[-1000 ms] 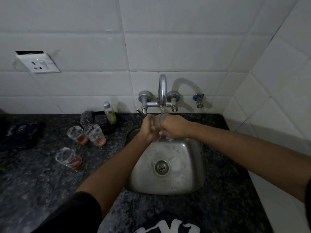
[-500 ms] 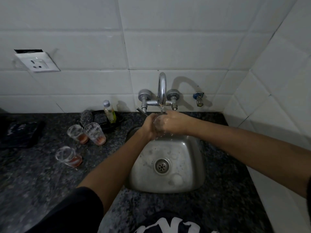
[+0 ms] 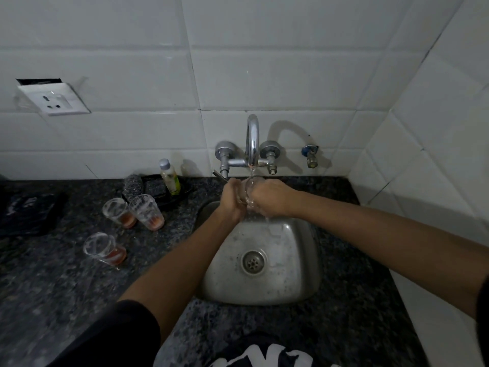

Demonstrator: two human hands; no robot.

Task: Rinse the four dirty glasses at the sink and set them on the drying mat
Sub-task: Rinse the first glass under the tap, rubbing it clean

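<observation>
Gripping glass (image 3: 250, 187) under tap (image 3: 252, 140), left hand (image 3: 232, 200), right hand (image 3: 270, 198), 3 dirty glasses (image 3: 132, 211) aside

counter (image 3: 344, 300) speckled black | tiles (image 3: 264, 75) white | sink (image 3: 291, 282) steel-grey

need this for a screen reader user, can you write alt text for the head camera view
Both hands, left hand and right hand, hold a glass under the running faucet over a steel sink. Three dirty glasses with reddish dregs wait on the dark counter to the left.
</observation>
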